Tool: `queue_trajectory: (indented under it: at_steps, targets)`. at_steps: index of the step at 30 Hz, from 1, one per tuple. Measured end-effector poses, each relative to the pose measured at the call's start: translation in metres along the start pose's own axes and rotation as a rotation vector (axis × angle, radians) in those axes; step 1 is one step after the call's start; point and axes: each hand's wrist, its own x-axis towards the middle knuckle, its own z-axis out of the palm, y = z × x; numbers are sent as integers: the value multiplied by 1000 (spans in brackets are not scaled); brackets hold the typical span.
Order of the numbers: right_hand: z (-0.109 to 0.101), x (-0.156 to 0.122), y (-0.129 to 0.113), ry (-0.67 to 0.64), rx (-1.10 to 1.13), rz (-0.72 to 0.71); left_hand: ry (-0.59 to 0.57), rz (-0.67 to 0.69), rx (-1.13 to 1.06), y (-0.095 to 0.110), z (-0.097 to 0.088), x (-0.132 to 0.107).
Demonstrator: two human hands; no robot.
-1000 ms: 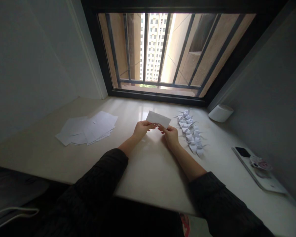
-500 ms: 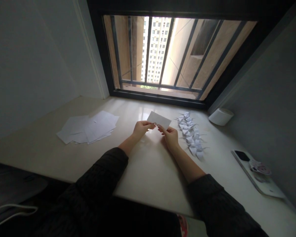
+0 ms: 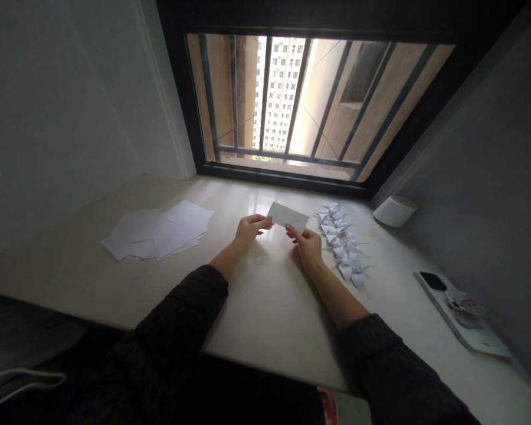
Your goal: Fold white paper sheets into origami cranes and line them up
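A small rectangle of white paper (image 3: 289,216), which looks folded, is held up between my two hands above the white sill. My left hand (image 3: 249,229) pinches its lower left corner between thumb and fingers. On its lower right edge, my right hand (image 3: 307,245) has its thumb in front and fingers behind. Just right of that hand stands a row of folded white paper cranes (image 3: 340,239), packed close together. Off to the left, loose white paper sheets (image 3: 177,227) lie in an overlapping pile.
A white cylindrical object (image 3: 395,211) lies by the right wall. Nearer on the right is a phone (image 3: 462,316) with a round grip on its back. Behind the sill (image 3: 265,307) rises a dark-framed window (image 3: 283,184) with bars outside.
My hands have moved apart along the paper: the left has slid to its left corner, the right toward its right end. More of the paper's lower edge shows between them.
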Motion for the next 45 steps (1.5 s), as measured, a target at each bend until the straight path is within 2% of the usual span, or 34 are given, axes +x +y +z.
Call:
queue_trajectory:
  at_steps: [16,19,22,25,30,34,37,41,45]
  targets:
    - [0,-1,1,29,-21,-29,-87,-136,-115,7,1,-5]
    - [-1,0,2,47,4,-30,-57,-121,-133,6,-4,-2]
    - [-3,2,2,59,29,-35,90,-35,-102,4,-11,4]
    - [-3,2,1,25,21,-32,218,128,8,3,-14,7]
    - [0,-1,2,-38,-23,-35,190,409,310,7,-6,-3]
    - [0,-1,3,-29,-36,-42,159,559,515,10,0,-15]
    - [0,0,3,-15,-36,-30,141,622,607,11,2,-19]
    - [0,0,2,-7,-16,1,104,642,699,12,2,-20]
    - [-1,-1,0,-10,-10,6,170,729,761,15,1,-21]
